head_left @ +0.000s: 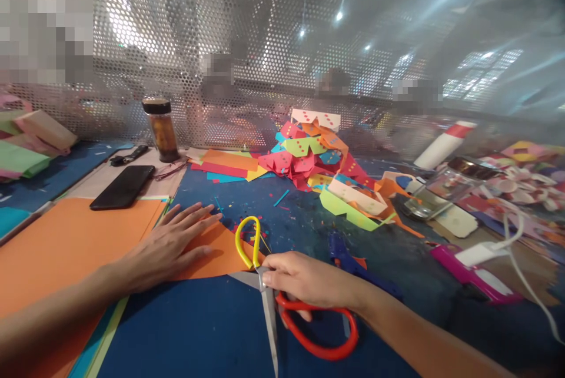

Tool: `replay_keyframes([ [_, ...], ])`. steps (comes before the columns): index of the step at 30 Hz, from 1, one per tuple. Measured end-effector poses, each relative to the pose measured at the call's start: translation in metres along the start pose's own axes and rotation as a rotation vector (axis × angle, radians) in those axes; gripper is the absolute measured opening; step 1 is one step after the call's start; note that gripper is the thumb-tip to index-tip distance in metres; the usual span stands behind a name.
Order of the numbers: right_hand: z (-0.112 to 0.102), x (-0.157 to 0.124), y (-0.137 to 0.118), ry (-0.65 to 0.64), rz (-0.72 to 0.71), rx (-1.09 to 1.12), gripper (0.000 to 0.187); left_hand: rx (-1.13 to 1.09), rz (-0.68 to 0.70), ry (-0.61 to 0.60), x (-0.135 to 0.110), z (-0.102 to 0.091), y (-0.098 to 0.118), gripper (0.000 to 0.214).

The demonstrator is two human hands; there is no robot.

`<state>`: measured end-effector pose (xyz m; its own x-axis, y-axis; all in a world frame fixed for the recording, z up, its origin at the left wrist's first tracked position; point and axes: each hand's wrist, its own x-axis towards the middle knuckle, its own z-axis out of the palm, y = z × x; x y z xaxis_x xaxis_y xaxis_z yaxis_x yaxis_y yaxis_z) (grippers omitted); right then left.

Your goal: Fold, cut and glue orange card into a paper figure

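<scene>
My left hand (176, 242) lies flat with fingers spread on orange paper (207, 254), pressing it against the blue table. My right hand (313, 278) is closed around a pair of scissors (270, 325), near its pivot and red handle. The scissors are spread wide: one blade points toward me, the other to the left along the paper's near edge. Their yellow handle loop stands away from my fingers, in front of the paper's right end. Some fingers of the right hand are hidden behind the red loop.
A black phone (123, 187) and a dark-lidded bottle (161, 131) are at the left. Cut paper masks (304, 154) form a pile at the back. Right of my hand lie a blue glue gun (353, 263), a glass jar (445, 186), a magenta item (477, 275) and a white cable (525, 284).
</scene>
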<state>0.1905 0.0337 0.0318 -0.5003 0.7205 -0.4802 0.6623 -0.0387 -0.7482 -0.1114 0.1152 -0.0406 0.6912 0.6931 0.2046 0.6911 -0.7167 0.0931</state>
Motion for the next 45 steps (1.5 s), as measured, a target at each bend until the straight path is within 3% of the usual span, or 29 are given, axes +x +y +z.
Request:
replay_keyframes([
  [4,0.0,0.001,-0.003,-0.011,-0.003,-0.015,0.02,-0.005,0.07,-0.036,0.001,0.0,-0.009,0.056],
  [32,0.003,0.005,-0.011,-0.018,-0.026,-0.016,0.021,-0.022,0.027,-0.065,0.001,-0.001,0.0,0.054],
  [38,0.003,0.005,-0.012,-0.027,-0.032,-0.008,0.021,-0.061,0.073,-0.077,0.001,-0.013,-0.01,0.054],
  [45,0.006,0.009,-0.015,-0.017,-0.033,-0.02,0.02,-0.045,0.058,-0.072,-0.001,-0.007,-0.011,0.052],
])
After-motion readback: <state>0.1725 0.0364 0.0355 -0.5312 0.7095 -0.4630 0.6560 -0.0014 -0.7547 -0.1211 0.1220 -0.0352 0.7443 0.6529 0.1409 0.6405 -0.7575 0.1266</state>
